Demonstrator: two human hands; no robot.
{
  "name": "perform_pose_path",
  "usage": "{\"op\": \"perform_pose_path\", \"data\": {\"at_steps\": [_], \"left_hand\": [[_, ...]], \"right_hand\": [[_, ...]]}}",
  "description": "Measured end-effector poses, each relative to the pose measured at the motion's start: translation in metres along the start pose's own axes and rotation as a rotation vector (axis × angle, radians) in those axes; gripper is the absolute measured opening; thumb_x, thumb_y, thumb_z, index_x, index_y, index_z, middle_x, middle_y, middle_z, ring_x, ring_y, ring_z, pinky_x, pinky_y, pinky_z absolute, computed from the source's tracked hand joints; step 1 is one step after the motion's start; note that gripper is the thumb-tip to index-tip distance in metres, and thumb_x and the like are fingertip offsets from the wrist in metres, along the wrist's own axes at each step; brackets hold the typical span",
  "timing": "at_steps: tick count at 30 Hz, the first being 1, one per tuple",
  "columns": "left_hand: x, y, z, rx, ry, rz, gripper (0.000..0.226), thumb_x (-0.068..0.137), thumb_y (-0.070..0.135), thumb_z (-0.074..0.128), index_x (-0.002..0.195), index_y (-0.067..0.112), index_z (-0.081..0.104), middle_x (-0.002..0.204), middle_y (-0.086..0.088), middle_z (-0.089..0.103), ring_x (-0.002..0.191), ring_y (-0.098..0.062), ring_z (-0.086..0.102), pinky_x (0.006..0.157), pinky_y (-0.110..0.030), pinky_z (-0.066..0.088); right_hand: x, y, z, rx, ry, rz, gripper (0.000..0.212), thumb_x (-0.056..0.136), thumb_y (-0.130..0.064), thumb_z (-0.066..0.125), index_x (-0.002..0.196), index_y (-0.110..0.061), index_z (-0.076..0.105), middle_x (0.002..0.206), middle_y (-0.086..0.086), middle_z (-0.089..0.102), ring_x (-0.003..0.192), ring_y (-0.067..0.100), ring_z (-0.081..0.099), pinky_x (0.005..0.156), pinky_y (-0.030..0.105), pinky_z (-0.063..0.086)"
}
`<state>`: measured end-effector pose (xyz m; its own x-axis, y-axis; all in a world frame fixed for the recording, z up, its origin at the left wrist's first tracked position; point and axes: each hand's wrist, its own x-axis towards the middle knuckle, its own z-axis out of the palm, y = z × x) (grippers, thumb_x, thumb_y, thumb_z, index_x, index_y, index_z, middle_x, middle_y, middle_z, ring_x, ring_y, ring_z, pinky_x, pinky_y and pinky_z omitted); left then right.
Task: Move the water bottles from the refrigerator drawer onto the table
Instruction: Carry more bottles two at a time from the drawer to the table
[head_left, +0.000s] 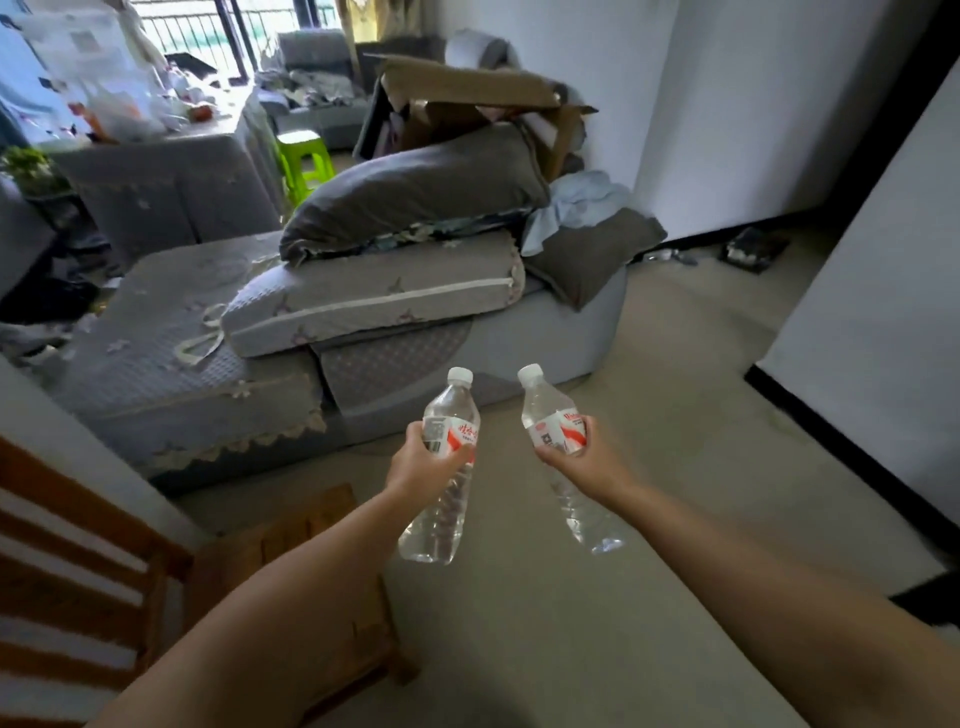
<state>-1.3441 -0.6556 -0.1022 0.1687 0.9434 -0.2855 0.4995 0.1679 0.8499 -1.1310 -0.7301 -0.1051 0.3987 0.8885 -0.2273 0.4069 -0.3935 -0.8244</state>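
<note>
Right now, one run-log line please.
phase: carrying | left hand: grips clear plastic water bottle | right hand: grips second clear plastic bottle | table: not reached

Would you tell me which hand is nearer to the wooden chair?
Left. The left hand holds its bottle just above-right of the wooden chair; the right hand is farther right.

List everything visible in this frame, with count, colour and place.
water bottles: 2, clear with white caps and red-white labels, one in each hand
sofa: 1, grey, left and centre
cushions: several, grey, stacked on the sofa
cardboard box: 1, brown, behind the cushions
stool: 1, bright green, behind the sofa
wooden chair: 1, brown, lower left
left hand: 1, grips a bottle at the label
right hand: 1, grips a bottle at the label
</note>
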Motion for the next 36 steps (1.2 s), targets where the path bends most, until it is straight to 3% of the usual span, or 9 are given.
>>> {"op": "perform_pose_path", "data": {"at_steps": [5,7,9,10,14,16,22,32,36], "left_hand": [[0.055,0.027,0.051,0.090,-0.126,0.015,0.051,0.073,0.043,0.076,0.109,0.025,0.046,0.101,0.001,0.066,0.089,-0.019,0.066,0.085,-0.042,0.056],[0.078,0.040,0.071,0.115,-0.173,0.036,0.050,0.074,0.042,0.076,0.110,0.024,0.045,0.100,0.001,0.065,0.087,-0.017,0.065,0.079,-0.036,0.056],[0.107,0.057,0.093,0.153,-0.229,0.067,0.050,0.077,0.040,0.075,0.111,0.023,0.044,0.100,0.002,0.063,0.082,-0.012,0.062,0.068,-0.028,0.052],[0.120,0.064,0.100,0.172,-0.248,0.087,0.050,0.077,0.040,0.075,0.111,0.023,0.043,0.099,0.002,0.062,0.080,-0.011,0.061,0.065,-0.026,0.050],[0.185,0.106,0.139,0.226,-0.324,0.161,0.056,0.076,0.042,0.075,0.117,0.021,0.042,0.103,0.001,0.060,0.088,-0.018,0.061,0.075,-0.031,0.050],[0.220,0.133,0.157,0.256,-0.370,0.199,0.062,0.076,0.043,0.074,0.122,0.018,0.042,0.104,-0.001,0.060,0.090,-0.020,0.062,0.075,-0.031,0.050],[0.309,0.207,0.199,0.368,-0.513,0.357,0.067,0.074,0.049,0.073,0.126,0.021,0.041,0.108,0.002,0.060,0.092,-0.019,0.060,0.081,-0.032,0.048],[0.350,0.267,0.313,0.465,-0.771,0.509,0.060,0.076,0.046,0.073,0.121,0.021,0.043,0.106,0.004,0.058,0.090,-0.015,0.056,0.075,-0.029,0.042],[0.353,0.300,0.381,0.459,-0.886,0.568,0.056,0.074,0.042,0.075,0.118,0.022,0.047,0.106,0.004,0.061,0.090,-0.014,0.059,0.070,-0.025,0.043]], "right_hand": [[0.047,0.040,-0.038,0.055,0.107,0.092,0.057,0.064,-0.051,0.077,0.106,-0.031,0.045,0.096,-0.009,0.063,0.094,0.019,0.065,0.091,0.045,0.052],[0.055,0.040,-0.054,0.052,0.135,0.130,0.052,0.070,-0.046,0.077,0.109,-0.029,0.047,0.102,-0.006,0.065,0.091,0.015,0.064,0.086,0.029,0.053],[0.073,0.048,-0.071,0.063,0.174,0.179,0.042,0.081,-0.034,0.074,0.111,-0.023,0.047,0.099,-0.004,0.062,0.081,0.010,0.057,0.065,0.002,0.044],[0.078,0.047,-0.078,0.064,0.181,0.197,0.039,0.083,-0.030,0.073,0.112,-0.021,0.047,0.097,-0.003,0.059,0.079,0.010,0.054,0.058,0.001,0.041],[0.122,0.054,-0.108,0.031,0.331,0.242,0.052,0.078,-0.043,0.074,0.118,-0.021,0.048,0.103,-0.002,0.062,0.085,0.016,0.056,0.072,0.024,0.041],[0.148,0.054,-0.124,0.058,0.394,0.294,0.054,0.079,-0.043,0.073,0.120,-0.020,0.046,0.100,-0.002,0.060,0.084,0.017,0.056,0.070,0.025,0.041],[0.213,0.048,-0.162,0.100,0.555,0.435,0.063,0.078,-0.053,0.068,0.126,-0.022,0.042,0.107,0.000,0.061,0.096,0.025,0.061,0.088,0.037,0.048],[0.246,0.088,-0.220,0.190,0.754,0.568,0.059,0.080,-0.041,0.072,0.126,-0.017,0.045,0.105,0.001,0.058,0.085,0.017,0.055,0.076,0.028,0.040],[0.262,0.121,-0.267,0.209,0.801,0.613,0.061,0.077,-0.043,0.074,0.125,-0.019,0.045,0.105,0.000,0.060,0.086,0.017,0.058,0.075,0.029,0.044]]}}
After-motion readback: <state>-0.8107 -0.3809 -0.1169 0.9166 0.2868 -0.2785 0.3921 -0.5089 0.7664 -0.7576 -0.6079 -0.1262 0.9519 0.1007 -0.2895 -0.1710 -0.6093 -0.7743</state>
